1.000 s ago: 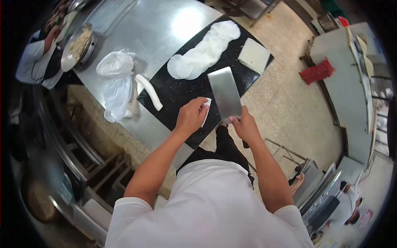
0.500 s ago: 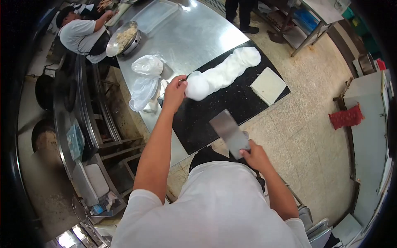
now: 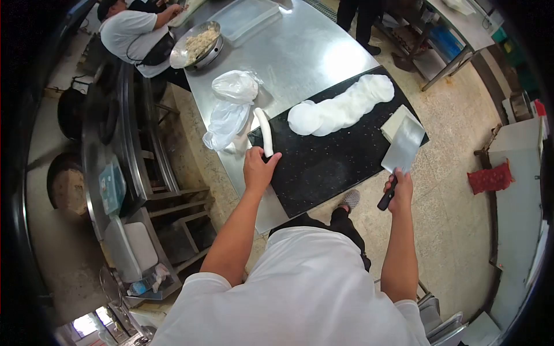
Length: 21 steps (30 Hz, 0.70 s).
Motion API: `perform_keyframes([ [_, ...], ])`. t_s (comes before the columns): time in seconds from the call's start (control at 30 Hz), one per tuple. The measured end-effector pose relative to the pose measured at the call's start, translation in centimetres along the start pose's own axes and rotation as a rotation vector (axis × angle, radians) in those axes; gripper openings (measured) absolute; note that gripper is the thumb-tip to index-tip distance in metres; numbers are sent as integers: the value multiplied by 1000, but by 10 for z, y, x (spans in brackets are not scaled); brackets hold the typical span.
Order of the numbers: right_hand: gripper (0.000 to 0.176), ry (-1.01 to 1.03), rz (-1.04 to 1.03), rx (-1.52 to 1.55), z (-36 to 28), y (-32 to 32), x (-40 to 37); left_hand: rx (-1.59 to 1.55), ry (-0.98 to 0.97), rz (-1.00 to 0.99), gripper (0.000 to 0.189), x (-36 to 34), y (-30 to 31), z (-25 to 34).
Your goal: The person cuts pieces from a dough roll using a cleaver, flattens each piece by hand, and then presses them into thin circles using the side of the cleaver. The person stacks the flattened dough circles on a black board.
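Observation:
My left hand (image 3: pixel 261 167) pinches the near end of a white dough roll (image 3: pixel 264 131) at the left edge of the black board (image 3: pixel 323 167). In my right hand (image 3: pixel 401 190) is the black handle of a cleaver (image 3: pixel 405 144), its broad blade raised and overlapping a pale square stack (image 3: pixel 394 123) at the board's right end. Thin white dough rounds (image 3: pixel 340 108) lie overlapped in a row along the board's far side. White plastic bags (image 3: pixel 234 87) sit just left of the dough roll.
A steel bowl of pale filling (image 3: pixel 199 46) and a clear tray (image 3: pixel 242 20) stand on the far part of the steel table (image 3: pixel 294 55). A co-worker (image 3: pixel 135 34) is at the far left; another person's legs (image 3: pixel 358 23) show beyond the table.
My left hand has left the dough rounds and taken hold of the dough roll. My right hand has swung the cleaver rightward to the square stack. The view has shifted slightly.

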State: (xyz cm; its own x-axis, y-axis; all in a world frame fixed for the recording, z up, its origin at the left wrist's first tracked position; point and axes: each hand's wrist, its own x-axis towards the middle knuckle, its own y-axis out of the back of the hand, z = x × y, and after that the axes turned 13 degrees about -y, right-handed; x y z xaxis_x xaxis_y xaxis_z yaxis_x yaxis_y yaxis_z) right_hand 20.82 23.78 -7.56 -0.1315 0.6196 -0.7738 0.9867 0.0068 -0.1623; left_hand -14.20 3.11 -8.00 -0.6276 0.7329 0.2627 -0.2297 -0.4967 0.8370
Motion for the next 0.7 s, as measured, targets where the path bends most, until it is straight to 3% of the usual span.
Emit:
perform_keyframes([
  [0.07, 14, 3, 15, -35, 15, -8, -30, -62, -143, 19, 37, -1, -1, -13],
  [0.1, 14, 10, 38, -60, 26, -16, -47, -91, -124, 14, 37, 0, 0, -18],
  [0.23, 12, 171, -18, -766, 64, -68, -108, -276, -251, 49, 26, -1, 9, -38],
  [0.3, 13, 790, 0, -1375, 71, -106, -133, -309, -296, 2, 22, -1, 18, -47],
  [0.33, 13, 796, 12, -1382, 72, -130, -147, -313, -339, 6, 21, -2, 20, -53],
  [0.4, 12, 829, -93, -1773, 74, -171, -168, -277, -406, -25, 21, -4, 25, -65],
  [0.47, 12, 788, -97, -1830, 89, -191, -157, -243, -461, -68, 22, -12, 28, -68],
  [0.53, 12, 737, -101, -1841, 99, -190, -153, -294, -290, -176, 24, -8, 33, -64],
  [0.63, 16, 676, -106, -1788, 98, -172, -156, -387, -267, -90, 20, -8, 37, -58],
  [0.7, 20, 602, -101, -1784, 94, -147, -160, -349, -333, -141, 23, -8, 35, -67],
])
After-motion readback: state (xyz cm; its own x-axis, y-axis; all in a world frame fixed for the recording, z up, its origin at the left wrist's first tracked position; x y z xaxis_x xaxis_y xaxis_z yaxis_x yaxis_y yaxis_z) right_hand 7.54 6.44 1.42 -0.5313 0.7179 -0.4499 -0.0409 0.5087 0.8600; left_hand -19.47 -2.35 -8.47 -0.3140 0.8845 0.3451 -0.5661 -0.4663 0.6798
